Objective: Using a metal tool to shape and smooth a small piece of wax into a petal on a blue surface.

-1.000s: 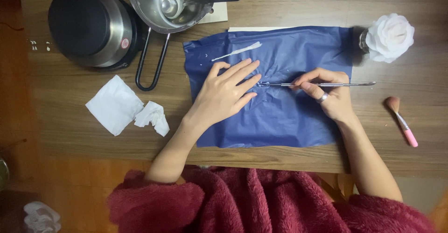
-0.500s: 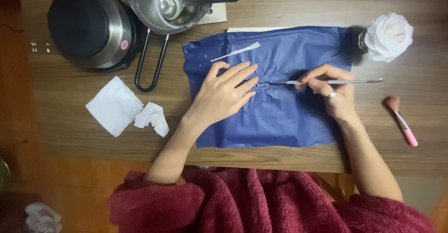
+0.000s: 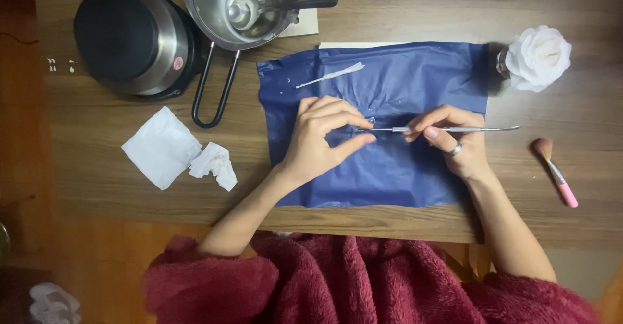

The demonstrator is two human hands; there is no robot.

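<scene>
Head view: a steel pan (image 3: 243, 6) at the top of the surface (image 3: 97, 168) holds white residue and a spoon (image 3: 285, 3). Beside it sits a lidded pot (image 3: 133, 38). The right hand (image 3: 451, 142) pinches a thin metal tool (image 3: 441, 129) between thumb and fingers (image 3: 431, 118), lying level across the blue sheet (image 3: 383, 168). Its tip meets the left hand (image 3: 321, 139), whose fingers press flat on the sheet, gripping nothing.

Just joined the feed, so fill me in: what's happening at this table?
A person in a red fleece works on a blue sheet on the wooden table. The left hand presses the sheet flat, fingers spread. The right hand holds a thin metal tool, its tip at the sheet's middle beside the left fingertips.
</scene>
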